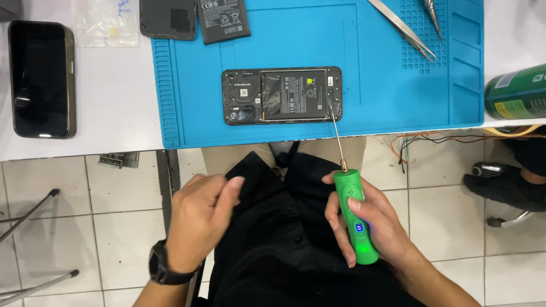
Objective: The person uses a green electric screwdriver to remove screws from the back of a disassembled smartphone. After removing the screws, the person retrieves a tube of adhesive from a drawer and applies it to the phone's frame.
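Observation:
An opened black phone (pixel 282 95) with its back cover off lies on a blue work mat (pixel 387 85), its battery showing. My right hand (pixel 372 224) grips a green electric screwdriver (pixel 355 219); its thin bit reaches up to the phone's lower right corner. My left hand (pixel 199 219) hovers loosely curled over my lap, below the table edge, holding nothing. A black watch is on that wrist.
A second black phone (pixel 42 78) lies on the white table at left. A loose battery (pixel 223 20) and a dark back cover (pixel 168 18) rest at the mat's top. Metal tweezers (pixel 405 29) lie top right, a green can (pixel 517 92) at right. Another person's shoe (pixel 500 185) is on the tiled floor.

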